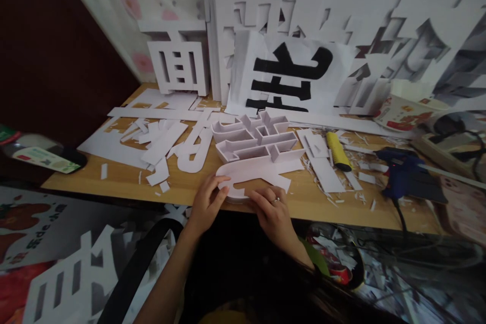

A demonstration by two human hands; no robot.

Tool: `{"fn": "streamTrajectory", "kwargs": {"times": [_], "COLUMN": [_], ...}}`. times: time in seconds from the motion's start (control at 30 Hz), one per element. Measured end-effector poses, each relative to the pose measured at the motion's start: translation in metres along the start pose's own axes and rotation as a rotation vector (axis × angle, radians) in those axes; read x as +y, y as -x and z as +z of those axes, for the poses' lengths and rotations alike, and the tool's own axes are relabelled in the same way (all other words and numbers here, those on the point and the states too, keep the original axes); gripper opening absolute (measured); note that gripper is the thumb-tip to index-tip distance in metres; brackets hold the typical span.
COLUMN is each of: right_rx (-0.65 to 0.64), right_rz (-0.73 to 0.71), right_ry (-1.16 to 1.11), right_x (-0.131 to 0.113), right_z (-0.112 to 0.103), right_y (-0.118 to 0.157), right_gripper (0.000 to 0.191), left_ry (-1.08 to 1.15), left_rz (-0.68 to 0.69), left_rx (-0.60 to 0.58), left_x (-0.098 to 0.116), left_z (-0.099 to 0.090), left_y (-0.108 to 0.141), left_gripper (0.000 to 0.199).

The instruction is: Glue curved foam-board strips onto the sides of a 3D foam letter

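Note:
A white foam-board character (250, 169) lies near the table's front edge, its flat curved part closest to me. Behind that part, thin upright walls form open channels. My left hand (208, 198) pinches the rounded left end, thumb and fingers at its rim. Bent fingers of my right hand (270, 206), which wears a ring, grip the near edge a little farther right. The fingertips' undersides are hidden. Left of the character rests a flat white cut-out strip (193, 154) with a rounded end.
Paper with a black printed character (292, 76) leans on cut white boards at the back. On the right are a yellow ribbed tool (337, 151), a blue glue gun (397, 169) and a paper bowl (406, 109). A bottle (43, 152) lies left; scraps (152, 139) litter the table.

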State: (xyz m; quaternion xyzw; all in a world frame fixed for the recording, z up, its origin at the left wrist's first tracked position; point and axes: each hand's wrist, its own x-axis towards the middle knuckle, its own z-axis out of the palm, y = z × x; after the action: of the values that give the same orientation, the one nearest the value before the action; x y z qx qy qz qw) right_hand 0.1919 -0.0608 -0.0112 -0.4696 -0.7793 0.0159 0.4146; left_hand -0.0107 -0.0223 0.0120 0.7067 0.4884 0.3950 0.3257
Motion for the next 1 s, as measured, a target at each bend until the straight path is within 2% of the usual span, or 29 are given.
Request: {"fn": "streamTrajectory", "kwargs": {"times": [0.27,0.57,0.83,1.0], "right_rx": [-0.016,0.010,0.002,-0.002], "right_rz": [-0.004,-0.001,0.026,0.012], "right_ry": [-0.002,0.018,0.014,0.033], "right_x": [0.0011,-0.0005,0.0011,0.0010], "right_z": [0.0000,-0.0005,0.0013,0.0004], "right_y": [0.0007,-0.0001,0.0030,0.0016], "right_gripper": [0.035,0.030,0.038,0.034], "left_ry": [0.052,0.058,0.070,0.065], "left_rz": [-0.015,-0.040,-0.049,-0.042], "left_rx": [0.002,0.003,0.013,0.006], "left_x": [0.0020,0.0019,0.0020,0.0004], "left_z": [-0.0002,-0.0001,-0.0002,0.0006], "left_y": [0.0005,0.0001,0.0008,0.0006], "left_gripper": [0.024,0.025,0.024,0.024]}}
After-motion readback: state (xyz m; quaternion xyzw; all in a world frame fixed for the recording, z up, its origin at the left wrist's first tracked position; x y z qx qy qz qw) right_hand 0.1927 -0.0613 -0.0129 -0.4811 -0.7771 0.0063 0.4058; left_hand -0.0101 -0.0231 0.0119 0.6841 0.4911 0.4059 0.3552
